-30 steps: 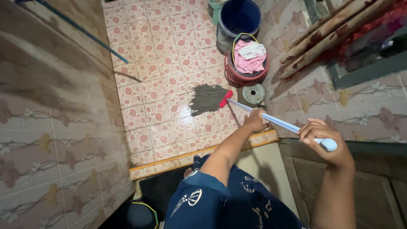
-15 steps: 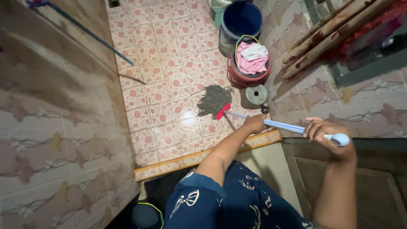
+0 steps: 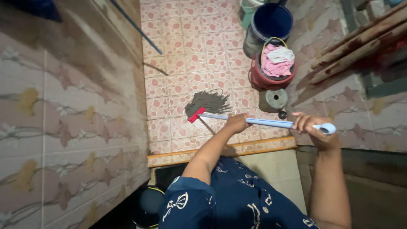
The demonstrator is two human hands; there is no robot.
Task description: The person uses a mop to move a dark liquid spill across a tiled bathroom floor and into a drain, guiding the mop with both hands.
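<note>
Blue mop handle (image 3: 263,122) gripped by left hand (image 3: 237,123) mid-shaft, right hand (image 3: 311,127) closed near its end.

Glossy patterned ceramic tiles cover the floor (image 3: 190,55). The mop (image 3: 210,104) has grey stringy cloth strands and a smooth pale-blue plastic handle. A red plastic bucket (image 3: 271,78) holds soft crumpled cloth (image 3: 275,59).

Pink patterned floor tiles (image 3: 199,51), floral tiled walls (image 3: 63,127), dim light
</note>
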